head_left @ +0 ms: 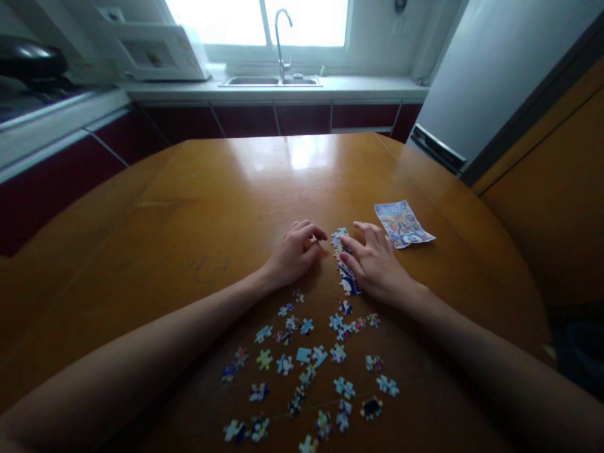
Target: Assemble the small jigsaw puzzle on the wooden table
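Joined puzzle strip (pixel 349 287): a narrow upright band of interlocked jigsaw pieces on the table, between the two hands and partly hidden by the right one; pale blue at the far end, small mixed colours along the middle, deep blue with a rounded white shape at the near end (the details there are too small to read). Its left edge is knobbed and uneven.
Right hand (pixel 380 261): palm down over the strip's right side, fingers loosely spread, forefinger and thumb reaching across the printed surface; whether they press on it I cannot tell.
Left hand (pixel 293 253): just left of the strip, fingers curled, a narrow gap between forefinger and thumb, nothing visible held.
Loose jigsaw pieces (pixel 303 355): scattered nearer the wearer, mostly light blue, with a yellow-green piece (pixel 265 359) to the left and a dark-centred piece (pixel 372 409) low on the right; some touch or overlap.
Printed picture sheet (pixel 403 221): creased, blue-bordered and crowded with colour, lying beyond the right hand.
Wooden table (pixel 212 195): brown, glossy, window glare at the far edge.
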### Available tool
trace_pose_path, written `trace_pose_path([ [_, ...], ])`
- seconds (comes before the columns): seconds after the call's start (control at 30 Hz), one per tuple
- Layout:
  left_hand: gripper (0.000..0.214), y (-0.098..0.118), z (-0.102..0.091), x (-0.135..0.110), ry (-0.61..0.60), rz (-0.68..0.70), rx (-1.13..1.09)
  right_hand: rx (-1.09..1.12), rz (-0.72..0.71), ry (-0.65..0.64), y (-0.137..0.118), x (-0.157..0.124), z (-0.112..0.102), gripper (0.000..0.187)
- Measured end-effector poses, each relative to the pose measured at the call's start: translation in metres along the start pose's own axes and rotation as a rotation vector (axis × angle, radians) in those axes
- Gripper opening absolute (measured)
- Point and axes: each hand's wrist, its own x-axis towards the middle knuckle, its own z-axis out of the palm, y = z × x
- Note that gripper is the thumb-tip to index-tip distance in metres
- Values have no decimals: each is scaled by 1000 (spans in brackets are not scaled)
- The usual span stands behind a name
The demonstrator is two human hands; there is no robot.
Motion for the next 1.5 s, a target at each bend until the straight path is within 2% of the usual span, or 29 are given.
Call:
trace_pose_path([
  [0.2, 20, 0, 0, 0, 3, 2, 1, -5, -16, 17, 5, 11, 6, 49],
  [0.57, 17, 0, 1, -1, 0, 20, 53, -10, -29, -12, 10, 13, 10, 50],
  [0.7, 31, -2, 5, -3, -88, 94, 183, -27, -32, -13, 11, 14, 11, 50],
  [0.77, 40, -3, 7, -3, -160, 99, 251, -27, -34, 0, 12, 14, 12, 50],
  [0.87, 41, -3, 7, -3, -213, 78, 306, -13, -35, 9, 12, 14, 14, 51],
  [1.27, 37, -5, 8, -4, -165, 93, 308, 39, -8, 33, 14, 15, 17, 52],
  [1.5, 37, -5, 10, -6, -150, 88, 407, 39, -11, 39, 14, 15, 20, 53],
])
